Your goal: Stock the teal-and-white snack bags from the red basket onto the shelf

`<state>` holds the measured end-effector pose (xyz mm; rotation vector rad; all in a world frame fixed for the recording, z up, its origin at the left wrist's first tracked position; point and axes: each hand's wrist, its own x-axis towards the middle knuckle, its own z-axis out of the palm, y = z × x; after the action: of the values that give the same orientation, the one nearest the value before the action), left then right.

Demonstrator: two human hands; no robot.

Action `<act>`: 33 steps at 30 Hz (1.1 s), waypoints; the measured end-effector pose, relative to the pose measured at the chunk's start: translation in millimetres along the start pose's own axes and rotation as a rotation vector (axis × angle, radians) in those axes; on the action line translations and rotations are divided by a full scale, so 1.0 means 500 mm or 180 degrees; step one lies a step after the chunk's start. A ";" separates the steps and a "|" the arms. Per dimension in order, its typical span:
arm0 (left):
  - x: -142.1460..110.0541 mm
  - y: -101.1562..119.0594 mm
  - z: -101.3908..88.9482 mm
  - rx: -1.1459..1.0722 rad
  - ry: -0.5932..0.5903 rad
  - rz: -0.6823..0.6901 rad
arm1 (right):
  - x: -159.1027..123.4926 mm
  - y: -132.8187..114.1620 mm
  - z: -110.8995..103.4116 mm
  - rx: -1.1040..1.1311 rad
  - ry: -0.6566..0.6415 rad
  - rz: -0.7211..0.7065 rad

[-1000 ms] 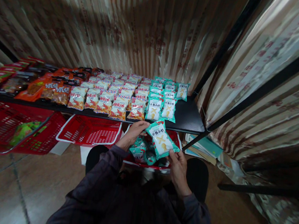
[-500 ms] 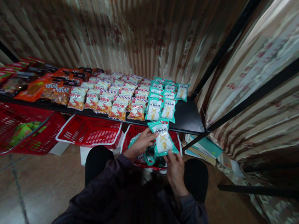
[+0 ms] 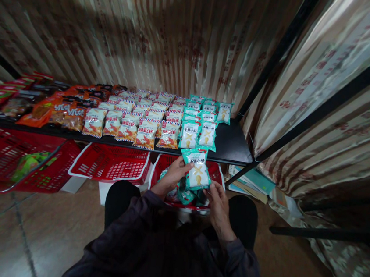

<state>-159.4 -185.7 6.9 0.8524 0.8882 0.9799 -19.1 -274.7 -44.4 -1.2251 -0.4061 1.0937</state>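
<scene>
Both hands hold one teal-and-white snack packet (image 3: 196, 169) upright just below the shelf's front edge. My left hand (image 3: 173, 175) grips its left side and my right hand (image 3: 217, 199) pinches its lower right corner. Under the packet stands a red basket (image 3: 216, 172) with more teal packets (image 3: 183, 194) inside. On the black shelf (image 3: 234, 143) above lie rows of matching teal packets (image 3: 199, 129), with red-and-white packets (image 3: 140, 123) to their left.
Orange and dark snack bags (image 3: 52, 109) fill the shelf's left part. Two more red baskets (image 3: 111, 161) (image 3: 14, 156) stand on the floor to the left. Books (image 3: 253, 181) lie under the shelf's right end. Striped foil covers the walls.
The packet has turned from tilted to upright and shifted slightly left and down. My left hand has moved from its top edge to its left side; my right hand stays at its lower corner.
</scene>
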 end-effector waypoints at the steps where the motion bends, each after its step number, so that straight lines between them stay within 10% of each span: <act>1: 0.001 -0.001 0.000 -0.0007 -0.0039 0.0023 | 0.003 -0.002 -0.002 -0.0099 -0.0007 -0.0017; 10: 0.005 -0.019 0.013 0.0186 -0.0293 0.0024 | 0.025 -0.030 0.003 -0.0324 -0.0375 -0.0065; 33: 0.055 -0.056 0.078 0.0241 -0.0376 0.0049 | 0.102 -0.037 -0.032 -0.0342 0.0256 -0.0496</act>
<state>-107.5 -176.4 -9.1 0.9727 0.8226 0.9042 25.3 -239.9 -48.1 -1.3049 -0.4952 0.8962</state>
